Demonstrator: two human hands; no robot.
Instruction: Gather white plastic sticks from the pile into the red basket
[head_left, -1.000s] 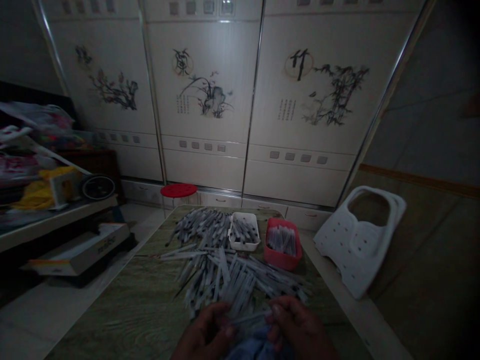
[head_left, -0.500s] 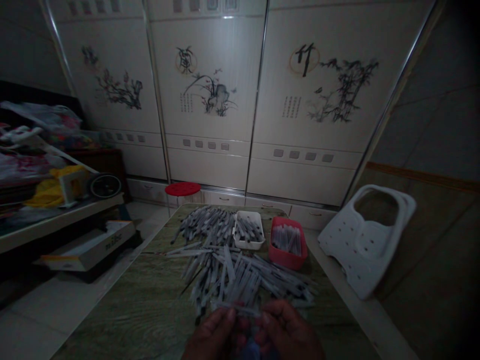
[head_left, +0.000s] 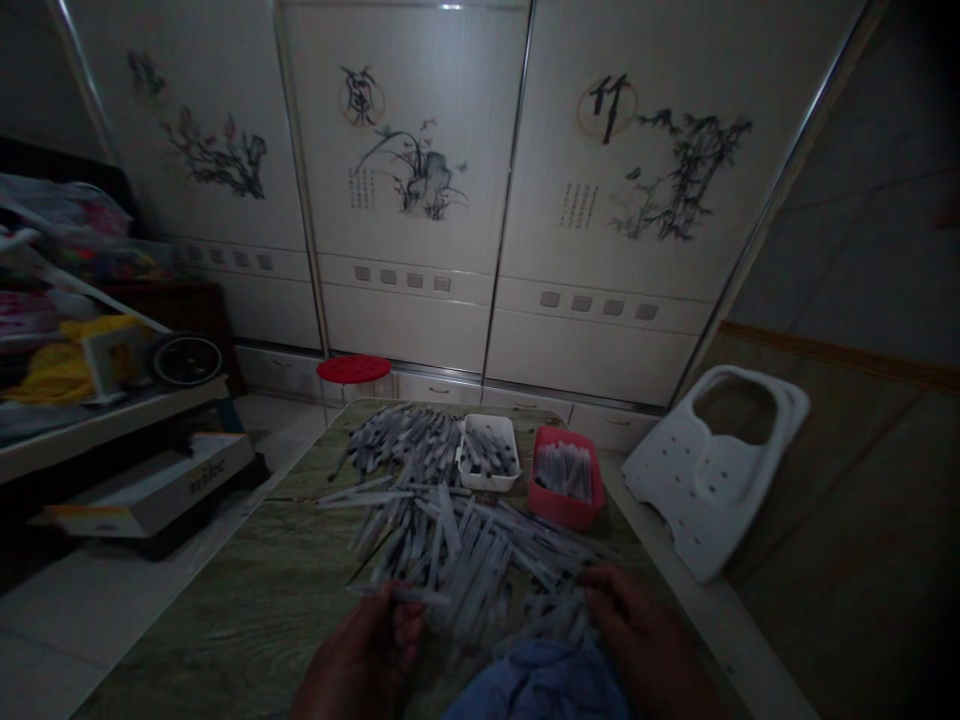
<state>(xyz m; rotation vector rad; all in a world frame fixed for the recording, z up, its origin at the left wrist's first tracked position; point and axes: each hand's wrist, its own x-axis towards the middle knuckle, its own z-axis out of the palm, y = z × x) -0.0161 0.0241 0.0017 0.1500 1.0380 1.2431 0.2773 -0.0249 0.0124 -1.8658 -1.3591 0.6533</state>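
My left hand (head_left: 364, 645) sits at the near edge of the table and pinches one thin white plastic stick (head_left: 401, 595) crosswise between its fingers. My right hand (head_left: 637, 625) lies at the near right of a loose heap of similar grey-white sticks (head_left: 465, 560), with its fingertips against them. I cannot tell whether it grips any. A second heap (head_left: 405, 440) lies farther back. A white tray (head_left: 487, 455) and a red plastic basket (head_left: 564, 482) both hold sticks. A crumpled blue cloth (head_left: 540, 685) lies between my hands.
The sticks lie on a green wood-grain tabletop (head_left: 240, 600). To its right stands a white perforated plastic seat (head_left: 709, 475). A red stool (head_left: 352, 369) stands behind it, before cabinet doors. A shelf of bags and a flat box (head_left: 146, 490) stand left.
My hands have moved apart, the left toward the left with a stick in it and the right toward the heap's right side. More of the blue cloth shows between them.
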